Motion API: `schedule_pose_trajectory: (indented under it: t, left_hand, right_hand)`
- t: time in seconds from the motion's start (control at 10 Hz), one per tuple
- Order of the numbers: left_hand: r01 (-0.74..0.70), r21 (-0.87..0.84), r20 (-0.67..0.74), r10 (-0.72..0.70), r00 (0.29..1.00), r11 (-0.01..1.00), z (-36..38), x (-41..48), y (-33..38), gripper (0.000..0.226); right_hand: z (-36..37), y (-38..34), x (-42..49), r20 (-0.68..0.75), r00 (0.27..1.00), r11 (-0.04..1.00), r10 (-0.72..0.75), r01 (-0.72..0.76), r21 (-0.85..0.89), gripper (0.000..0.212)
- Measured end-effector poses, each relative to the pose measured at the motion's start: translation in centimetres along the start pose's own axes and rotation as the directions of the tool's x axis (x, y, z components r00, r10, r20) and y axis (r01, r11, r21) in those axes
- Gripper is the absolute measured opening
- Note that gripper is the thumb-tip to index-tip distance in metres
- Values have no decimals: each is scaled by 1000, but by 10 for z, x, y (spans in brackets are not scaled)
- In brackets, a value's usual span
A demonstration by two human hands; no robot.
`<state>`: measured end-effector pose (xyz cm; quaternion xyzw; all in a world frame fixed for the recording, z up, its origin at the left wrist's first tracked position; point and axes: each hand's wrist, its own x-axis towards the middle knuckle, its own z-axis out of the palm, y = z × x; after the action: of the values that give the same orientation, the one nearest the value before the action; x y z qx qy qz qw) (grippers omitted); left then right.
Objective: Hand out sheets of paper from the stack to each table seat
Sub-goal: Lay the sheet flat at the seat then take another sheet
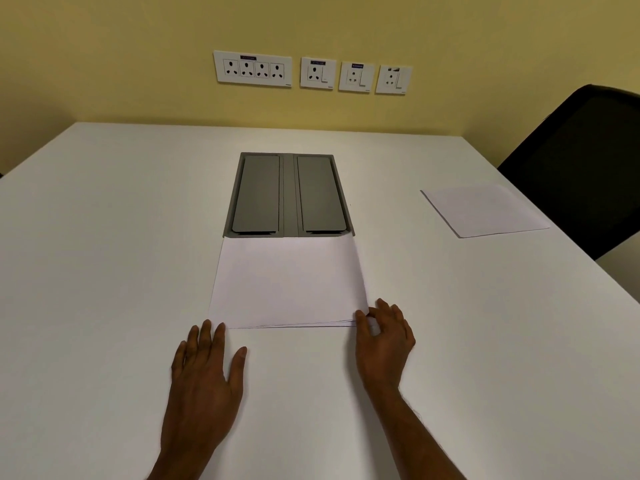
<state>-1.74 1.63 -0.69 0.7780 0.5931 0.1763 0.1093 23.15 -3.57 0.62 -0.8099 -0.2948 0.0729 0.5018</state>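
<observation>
Stack of paper (pixel 289 282): lies flat at mid-table (pixel 104 237), near edge toward you, far edge touching the grey cable-box lid (pixel 289 194); long axis runs away from you toward the wall sockets (pixel 252 69), square to the table, lower sheets fanned slightly at the near edge
Delivered: one sheet (pixel 485 209) lies at the right seat before the black chair (pixel 585 161), turned a little askew; you appear early in the round, other seats out of view or unserved
Right hand (pixel 384 336): your thumb and fingertips pinch the stack's near right corner, seemingly peeling the top sheet
Left hand (pixel 204 372): fingers spread and slack, palm down on the table, fingertips at the stack's near left corner, gripping nothing
</observation>
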Motion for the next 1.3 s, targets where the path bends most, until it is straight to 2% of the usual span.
schedule_pose_trajectory:
  t: [0.2,0.3,0.4,0.6,0.7,1.0,1.3]
  left_hand:
    - [10,0,-13,-10,1000,1000,3,1,-2,75]
    - [7,6,-16,-7,1000,1000,4,2,-2,74]
    - [-4,3,-12,4,1000,1000,4,2,-2,71]
    - [4,-32,-4,-4,1000,999,1,2,-1,68]
    - [5,-42,-7,-5,1000,999,0,2,-1,67]
    - [2,-52,-12,-3,1000,999,1,2,-1,68]
    - [-13,-53,-46,10,999,999,4,2,-4,66]
  right_hand:
    - [0,2,0,-80,996,987,39,-26,156,19]
    - [-2,2,-1,-105,994,977,35,-12,214,10]
    - [-2,4,-1,-105,993,980,51,-30,198,13]
    - [2,2,0,-87,995,989,50,-37,145,38]
    - [2,0,0,-83,996,993,27,-18,116,40]
    - [0,-3,-1,-94,995,997,14,-6,81,38]
    - [3,1,0,-111,994,996,9,1,92,21]
